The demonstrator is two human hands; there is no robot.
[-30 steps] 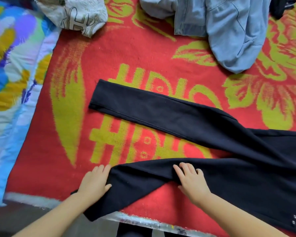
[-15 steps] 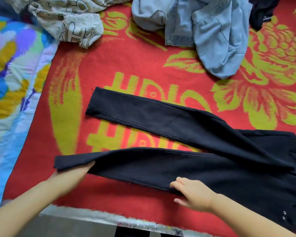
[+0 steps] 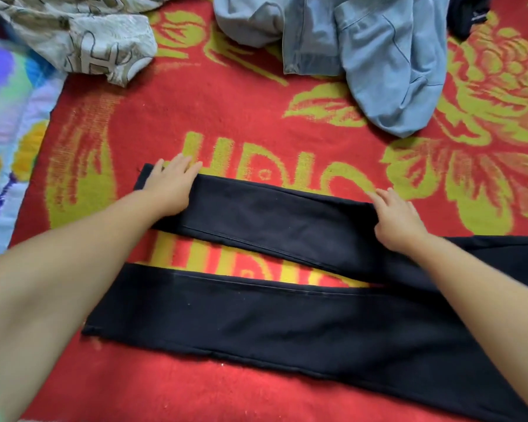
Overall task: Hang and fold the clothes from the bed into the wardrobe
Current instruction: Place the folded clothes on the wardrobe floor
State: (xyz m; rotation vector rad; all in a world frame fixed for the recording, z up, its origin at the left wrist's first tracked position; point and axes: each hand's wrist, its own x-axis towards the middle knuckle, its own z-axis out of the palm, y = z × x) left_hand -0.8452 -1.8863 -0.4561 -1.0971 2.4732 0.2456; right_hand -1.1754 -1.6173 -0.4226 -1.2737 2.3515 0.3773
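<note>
A red and yellow blanket (image 3: 256, 111) is shown covering the bed, with a multicoloured quilt (image 3: 9, 141) at its 9 o'clock edge. A pair of black trousers (image 3: 287, 324) is spread flat across the blanket's lower half, waist toward 3 o'clock and cuffs toward 9 o'clock, the two legs parted by a narrow wedge of blanket; no fold is yet made. A light blue denim garment (image 3: 387, 74) is seen crumpled at 1 o'clock, a patterned beige garment (image 3: 98, 41) at 11 o'clock, and a small dark item (image 3: 470, 13) at the 1 o'clock corner; all three are judged untouched. No wardrobe is in view, so the task is judged barely begun. The left hand (image 3: 171, 190) is laid open, palm down, on the far leg's cuff. The right hand (image 3: 397, 217) is pressed flat, ungripping, on the same leg near the crotch.
</note>
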